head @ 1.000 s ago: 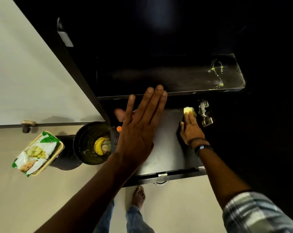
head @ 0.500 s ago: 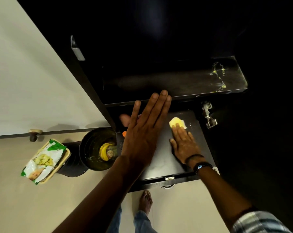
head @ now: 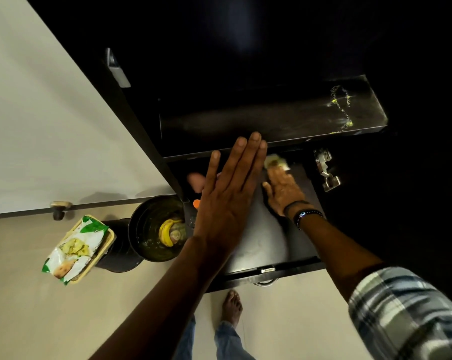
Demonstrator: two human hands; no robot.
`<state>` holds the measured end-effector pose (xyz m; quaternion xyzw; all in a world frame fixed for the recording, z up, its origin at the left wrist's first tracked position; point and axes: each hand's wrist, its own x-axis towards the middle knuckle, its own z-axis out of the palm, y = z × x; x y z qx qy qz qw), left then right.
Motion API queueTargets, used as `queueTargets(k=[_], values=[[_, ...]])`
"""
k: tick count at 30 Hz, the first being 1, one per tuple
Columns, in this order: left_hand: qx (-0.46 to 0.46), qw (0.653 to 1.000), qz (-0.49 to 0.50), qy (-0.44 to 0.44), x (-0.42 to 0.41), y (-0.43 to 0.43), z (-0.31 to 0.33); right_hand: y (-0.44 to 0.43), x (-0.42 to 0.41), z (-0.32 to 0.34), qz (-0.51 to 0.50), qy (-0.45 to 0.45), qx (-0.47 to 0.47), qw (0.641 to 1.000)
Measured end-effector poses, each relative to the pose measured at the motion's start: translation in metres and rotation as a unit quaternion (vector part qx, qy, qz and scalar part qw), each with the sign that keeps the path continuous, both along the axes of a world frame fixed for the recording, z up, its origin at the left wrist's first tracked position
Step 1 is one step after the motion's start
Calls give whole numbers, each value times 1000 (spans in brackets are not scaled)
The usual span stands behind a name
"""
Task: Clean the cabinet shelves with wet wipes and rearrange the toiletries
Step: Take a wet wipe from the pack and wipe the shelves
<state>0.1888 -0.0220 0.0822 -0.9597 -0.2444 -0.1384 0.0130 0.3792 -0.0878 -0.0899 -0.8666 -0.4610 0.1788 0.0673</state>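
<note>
A dark cabinet stands open with two black shelves. My right hand (head: 284, 190) lies flat on the lower shelf (head: 269, 245) and presses a pale yellow wet wipe (head: 275, 161) under its fingertips, near the back of the shelf. My left hand (head: 227, 198) is held out with straight fingers above the lower shelf's left part, its fingertips near the front edge of the upper shelf (head: 245, 120). The upper shelf carries yellow smears (head: 341, 107) at its right end. Something pink (head: 196, 180) and something orange (head: 196, 203) show partly behind my left hand.
A green and white wipes pack (head: 75, 249) lies on a small stand at the left. A black bin (head: 154, 229) with a banana peel inside stands beside the cabinet's side panel. A metal hinge (head: 326, 170) sits at the right. My bare foot (head: 231, 307) is on the tiled floor.
My right hand has slid the wipe from the shelf's right back corner leftward and forward, then pushed it back toward the rear. My left hand has stayed outstretched in about the same place.
</note>
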Motion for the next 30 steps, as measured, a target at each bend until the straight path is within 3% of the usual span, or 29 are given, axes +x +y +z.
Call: queueTargets(k=[2, 5, 6, 9, 10, 14, 16, 21, 25, 30], values=[[-10, 1000, 3, -10, 0, 0, -3, 4, -4, -2, 44, -5, -5, 999], [-11, 1000, -9, -9, -1, 0, -2, 13, -1, 0, -95, -40, -4, 995], [-22, 1000, -13, -9, -1, 1, -1, 19, -12, 2, -61, -31, 3, 998], [-39, 999, -7, -16, -1, 0, -2, 25, -54, -6, 169, -34, -36, 984], [-40, 999, -4, -15, -1, -1, -3, 21, -51, -9, 180, -51, -42, 981], [-42, 999, -22, -7, -4, 3, -3, -6, 5, -5, -71, -77, 0, 995], [-46, 999, -24, -1, -2, 3, -4, -13, 28, -5, -129, -57, -23, 990], [-24, 1000, -10, -9, 0, -1, -7, -33, -20, -1, -46, -17, 8, 999], [-36, 999, -14, -14, 0, 2, -7, -94, -63, 8, 33, -59, -20, 997], [-22, 1000, 0, 0, 1, -2, -8, -99, -17, 5, -58, -132, -68, 987]])
